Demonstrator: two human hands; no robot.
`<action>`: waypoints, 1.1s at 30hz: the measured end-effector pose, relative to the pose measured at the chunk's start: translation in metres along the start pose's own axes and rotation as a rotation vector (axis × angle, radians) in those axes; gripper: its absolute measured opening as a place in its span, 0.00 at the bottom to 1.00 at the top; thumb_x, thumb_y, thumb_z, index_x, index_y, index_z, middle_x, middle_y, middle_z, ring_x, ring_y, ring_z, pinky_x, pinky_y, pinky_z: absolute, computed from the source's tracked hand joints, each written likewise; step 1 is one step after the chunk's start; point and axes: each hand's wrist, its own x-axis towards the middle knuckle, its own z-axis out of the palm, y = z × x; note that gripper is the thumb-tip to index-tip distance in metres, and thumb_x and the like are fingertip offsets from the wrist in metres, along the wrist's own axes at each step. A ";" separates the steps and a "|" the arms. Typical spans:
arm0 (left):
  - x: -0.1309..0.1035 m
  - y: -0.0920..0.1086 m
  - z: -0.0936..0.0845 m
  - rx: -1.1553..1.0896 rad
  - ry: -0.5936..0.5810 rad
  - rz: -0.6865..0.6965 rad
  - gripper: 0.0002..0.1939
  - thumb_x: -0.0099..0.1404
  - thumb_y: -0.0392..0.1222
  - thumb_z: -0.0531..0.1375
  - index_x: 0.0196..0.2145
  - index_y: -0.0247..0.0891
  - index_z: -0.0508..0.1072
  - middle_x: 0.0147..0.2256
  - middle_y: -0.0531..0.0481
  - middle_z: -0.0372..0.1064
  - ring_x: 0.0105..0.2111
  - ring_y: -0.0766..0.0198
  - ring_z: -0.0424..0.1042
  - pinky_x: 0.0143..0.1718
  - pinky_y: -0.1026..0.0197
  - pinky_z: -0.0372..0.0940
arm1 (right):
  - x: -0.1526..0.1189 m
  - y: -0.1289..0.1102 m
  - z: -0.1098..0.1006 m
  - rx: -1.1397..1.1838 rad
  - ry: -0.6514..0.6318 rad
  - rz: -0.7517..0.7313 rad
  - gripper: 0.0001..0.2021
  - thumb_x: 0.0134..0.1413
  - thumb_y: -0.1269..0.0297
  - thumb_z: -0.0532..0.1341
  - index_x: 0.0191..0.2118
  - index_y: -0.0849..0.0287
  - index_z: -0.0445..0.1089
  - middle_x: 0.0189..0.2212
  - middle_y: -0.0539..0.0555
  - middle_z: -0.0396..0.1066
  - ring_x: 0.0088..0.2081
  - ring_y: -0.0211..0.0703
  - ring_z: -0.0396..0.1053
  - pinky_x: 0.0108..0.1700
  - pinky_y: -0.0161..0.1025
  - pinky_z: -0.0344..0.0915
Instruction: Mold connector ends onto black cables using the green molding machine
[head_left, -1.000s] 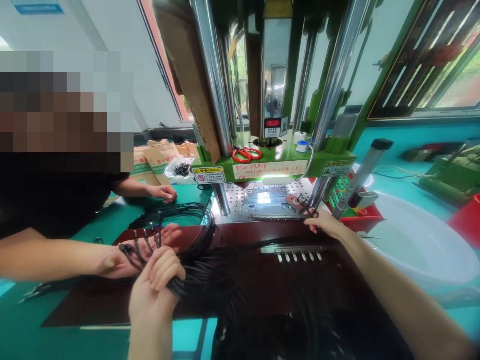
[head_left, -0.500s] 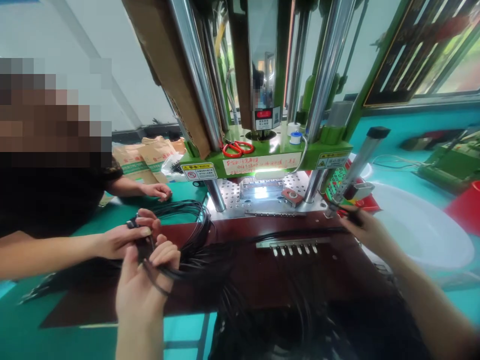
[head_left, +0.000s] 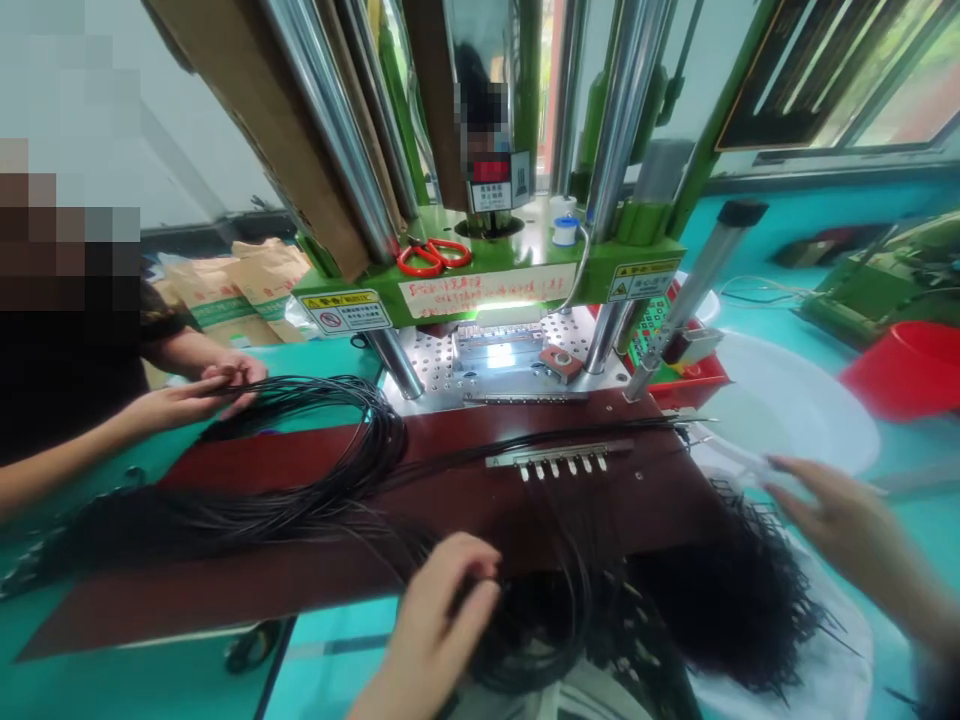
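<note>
At the front edge of the table, my left hand (head_left: 450, 610) is curled around part of the black cables (head_left: 566, 625), which hang in a loop beside it; the fingertips are partly hidden. My right hand (head_left: 840, 525) is off to the right, blurred, fingers stretched out and apart. It is nearest to the cable ends (head_left: 694, 422) at the table's right edge and a pile of black pieces (head_left: 757, 590). On the brown table top (head_left: 442, 430), a metal strip with several plug-like prongs (head_left: 562, 462) lies in front of the green press (head_left: 585, 275).
A co-worker's hands (head_left: 232, 380) hold part of a large coil of black cables (head_left: 352, 450) on the left. Red-handled scissors (head_left: 433, 258) rest on the press. A red bin (head_left: 682, 385), a white tub (head_left: 810, 390) and a red bucket (head_left: 915, 370) stand to the right.
My left hand has moved right and down, away from the co-worker's hands. My right hand has let go of a dark cable end and moved right. The co-worker's hands now hold the coil.
</note>
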 end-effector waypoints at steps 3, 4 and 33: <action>0.008 -0.007 0.031 0.686 -0.297 0.064 0.09 0.57 0.43 0.57 0.35 0.39 0.71 0.35 0.46 0.67 0.37 0.56 0.62 0.45 0.52 0.55 | 0.045 -0.072 0.037 -0.002 -0.225 -0.275 0.15 0.54 0.68 0.50 0.48 0.59 0.62 0.45 0.62 0.66 0.47 0.51 0.63 0.49 0.46 0.59; 0.009 -0.009 0.039 0.811 -0.342 0.060 0.11 0.57 0.46 0.56 0.35 0.37 0.71 0.35 0.44 0.68 0.38 0.54 0.62 0.45 0.49 0.54 | 0.056 -0.087 0.050 -0.025 -0.260 -0.369 0.16 0.52 0.71 0.50 0.48 0.61 0.62 0.46 0.61 0.65 0.48 0.50 0.62 0.51 0.46 0.58; 0.173 0.013 0.049 -0.373 -0.696 -0.548 0.27 0.57 0.56 0.54 0.50 0.36 0.60 0.25 0.44 0.72 0.12 0.70 0.62 0.12 0.69 0.56 | 0.270 -0.171 0.108 0.366 -0.525 0.032 0.07 0.36 0.78 0.59 0.25 0.62 0.71 0.21 0.49 0.69 0.25 0.39 0.65 0.25 0.33 0.59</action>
